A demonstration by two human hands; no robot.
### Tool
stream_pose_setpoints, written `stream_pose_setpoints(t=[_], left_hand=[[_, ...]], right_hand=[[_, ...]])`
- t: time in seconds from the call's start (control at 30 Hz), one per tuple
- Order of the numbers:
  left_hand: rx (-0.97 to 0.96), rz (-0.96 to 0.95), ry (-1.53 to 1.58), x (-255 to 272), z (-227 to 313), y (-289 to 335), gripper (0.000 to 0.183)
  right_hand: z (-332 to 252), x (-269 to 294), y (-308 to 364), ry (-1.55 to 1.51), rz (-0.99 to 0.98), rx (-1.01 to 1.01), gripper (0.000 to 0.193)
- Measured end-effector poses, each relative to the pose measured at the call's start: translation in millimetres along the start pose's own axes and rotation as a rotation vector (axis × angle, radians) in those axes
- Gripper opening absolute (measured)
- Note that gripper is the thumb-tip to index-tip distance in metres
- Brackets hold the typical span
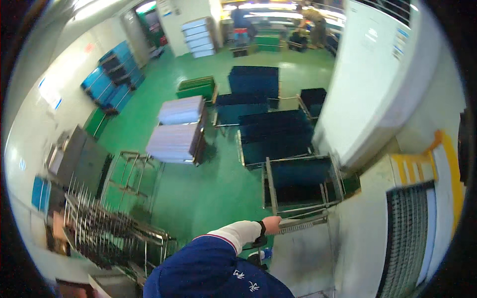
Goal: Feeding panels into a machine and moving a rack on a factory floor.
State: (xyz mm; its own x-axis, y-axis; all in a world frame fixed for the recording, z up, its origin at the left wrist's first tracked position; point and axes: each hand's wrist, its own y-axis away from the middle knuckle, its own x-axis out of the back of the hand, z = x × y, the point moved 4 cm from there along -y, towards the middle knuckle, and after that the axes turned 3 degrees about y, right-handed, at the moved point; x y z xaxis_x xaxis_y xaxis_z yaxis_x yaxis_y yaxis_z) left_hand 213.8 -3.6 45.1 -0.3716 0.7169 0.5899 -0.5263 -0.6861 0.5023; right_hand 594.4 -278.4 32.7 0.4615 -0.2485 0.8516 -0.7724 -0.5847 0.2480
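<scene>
My left hand point(272, 224), with a black band at the wrist and a white cuff below a blue sleeve, reaches across to the right. Its fingers look closed on the corner of a metal cart frame point(270, 186); the exact grip is small and blurred. Inside that frame are dark blue panels point(303, 172). Just below the hand lies a grey metal surface point(303, 258) with a ridged strip along its far edge. My right hand does not show.
Carts of dark panels point(273, 134) stand ahead, with pale lilac stacks point(174, 136) to their left. At the lower left is a spiky metal rack point(99, 218) near a bare frame point(131, 171). A white pillar point(357, 74) rises on the right; people work at lit benches point(273, 15) far back.
</scene>
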Motion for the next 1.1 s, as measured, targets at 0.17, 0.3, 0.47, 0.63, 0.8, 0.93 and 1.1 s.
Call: stream_pose_setpoints(t=[0.17, 0.3, 0.47, 0.63, 0.8, 0.93, 1.1], left_hand=[[0.054, 0.071, 0.121, 26.0, -25.0, 44.3, 0.034], [0.058, 0.194, 0.239, 68.0, -55.4, 92.0, 0.03], [0.04, 0.415, 0.363, 103.2, -129.7, 153.8, 0.023], [0.126, 0.592, 0.438, 128.2, -224.5, 221.7, 0.022], [0.321, 0.792, 0.538, 149.9, -313.3, 285.5, 0.026], [0.516, 0.903, 0.631, 171.5, -362.0, 341.8, 0.029], [0.71, 1.037, 0.699, 191.3, -416.5, 394.8, 0.032]], right_hand=[[-87.5, -27.3, -19.2, 0.062, -0.07, 0.181, 0.035], [-154.5, -59.0, -6.8, 0.117, -0.112, 0.293, 0.032], [-233.3, -99.3, 20.7, 0.212, -0.14, 0.401, 0.028], [-300.8, -135.4, 54.2, 0.318, -0.159, 0.488, 0.025], [-355.1, -168.1, 78.3, 0.383, -0.165, 0.551, 0.022], [-400.1, -204.3, 83.5, 0.399, -0.192, 0.618, 0.02], [-480.2, -262.3, 81.9, 0.342, -0.26, 0.742, 0.017]])
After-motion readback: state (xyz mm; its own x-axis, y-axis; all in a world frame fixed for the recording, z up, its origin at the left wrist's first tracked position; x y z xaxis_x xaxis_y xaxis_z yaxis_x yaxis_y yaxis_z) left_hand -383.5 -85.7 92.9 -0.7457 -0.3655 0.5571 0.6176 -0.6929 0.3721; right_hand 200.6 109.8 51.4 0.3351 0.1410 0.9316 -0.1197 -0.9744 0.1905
